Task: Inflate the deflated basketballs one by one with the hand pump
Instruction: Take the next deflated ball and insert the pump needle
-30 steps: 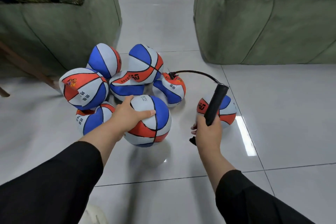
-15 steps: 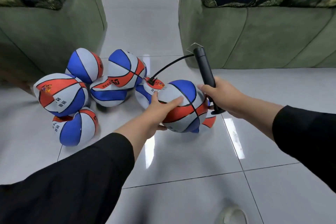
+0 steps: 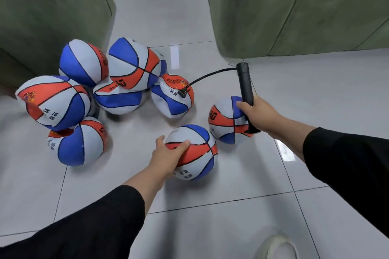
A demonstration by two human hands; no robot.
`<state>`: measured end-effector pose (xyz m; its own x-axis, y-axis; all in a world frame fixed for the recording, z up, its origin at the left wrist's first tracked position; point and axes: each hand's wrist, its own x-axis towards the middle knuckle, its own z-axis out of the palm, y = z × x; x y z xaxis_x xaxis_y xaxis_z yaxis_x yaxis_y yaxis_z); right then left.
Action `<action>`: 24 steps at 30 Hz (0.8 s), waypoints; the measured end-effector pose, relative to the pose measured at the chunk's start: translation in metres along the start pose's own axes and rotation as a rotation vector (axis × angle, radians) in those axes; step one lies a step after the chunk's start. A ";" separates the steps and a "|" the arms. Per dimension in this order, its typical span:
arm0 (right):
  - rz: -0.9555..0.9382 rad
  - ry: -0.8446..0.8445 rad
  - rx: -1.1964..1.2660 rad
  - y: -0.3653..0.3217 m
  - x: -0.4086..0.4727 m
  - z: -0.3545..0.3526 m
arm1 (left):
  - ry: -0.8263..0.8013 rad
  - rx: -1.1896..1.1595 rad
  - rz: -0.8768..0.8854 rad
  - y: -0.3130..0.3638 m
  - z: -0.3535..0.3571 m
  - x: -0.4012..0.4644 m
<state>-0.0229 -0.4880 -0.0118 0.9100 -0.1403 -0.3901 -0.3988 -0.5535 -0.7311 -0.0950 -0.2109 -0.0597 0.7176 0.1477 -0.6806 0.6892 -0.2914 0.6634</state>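
Several red, white and blue basketballs lie on the tiled floor. My left hand (image 3: 168, 156) grips a round basketball (image 3: 194, 154) from its left side, low over the floor. My right hand (image 3: 257, 114) holds the black hand pump (image 3: 245, 83) upright by its lower part. The pump's thin black hose (image 3: 207, 75) curves left, and its needle end sits in a dented, deflated basketball (image 3: 171, 102). Another round basketball (image 3: 226, 121) lies just left of my right hand, partly behind the pump.
A pile of more balls (image 3: 124, 67) fills the left, against a green sofa (image 3: 48, 12). A second green sofa (image 3: 294, 6) stands at the back right, close behind the pump. My shoe tip (image 3: 277, 246) shows at the bottom. Open tiles lie to the right and in front.
My left hand has brought the held ball down and toward me. My right hand with the pump has moved right, uncovering the ball beside it. The hose stays in the deflated ball.
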 end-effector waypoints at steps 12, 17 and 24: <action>0.064 0.169 -0.055 0.015 0.023 -0.025 | 0.007 0.486 0.330 0.008 0.053 0.028; 0.065 0.128 -0.060 0.014 0.023 -0.029 | -0.004 0.428 0.323 0.011 0.054 0.038; 0.038 0.207 -0.014 0.006 0.028 -0.028 | 0.063 0.463 0.354 0.024 0.057 0.037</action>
<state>0.0033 -0.5187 -0.0115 0.8986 -0.3266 -0.2929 -0.4332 -0.5557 -0.7096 -0.0576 -0.2663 -0.0871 0.9105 0.0182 -0.4132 0.3013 -0.7135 0.6326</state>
